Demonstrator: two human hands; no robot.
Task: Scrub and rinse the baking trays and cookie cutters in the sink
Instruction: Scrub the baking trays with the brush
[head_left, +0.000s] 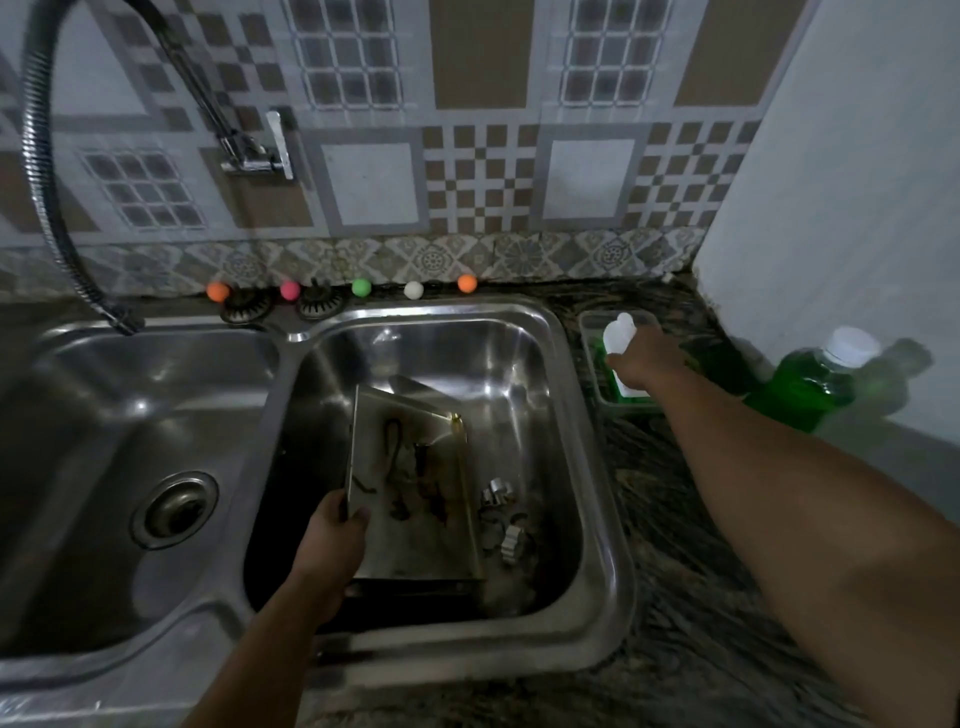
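Observation:
A metal baking tray (415, 499) with dark burnt smears stands tilted in the right sink basin (519, 374). My left hand (332, 540) grips its near left edge. Another tray's corner (410, 387) shows behind it. Several small metal cookie cutters (501, 512) lie on the basin floor to the tray's right. My right hand (647, 358) reaches over the counter and closes around a white squeeze bottle (618, 330) that stands in a small clear tub (592, 353); the bottle's lower part is hidden by the hand.
The left basin (130, 415) has a drain strainer (174, 509), with a flexible faucet hose (39, 156) arching above it. Two drain plugs and several coloured balls (361, 287) line the back ledge. A green liquid bottle (815, 384) lies on the dark counter by the white wall.

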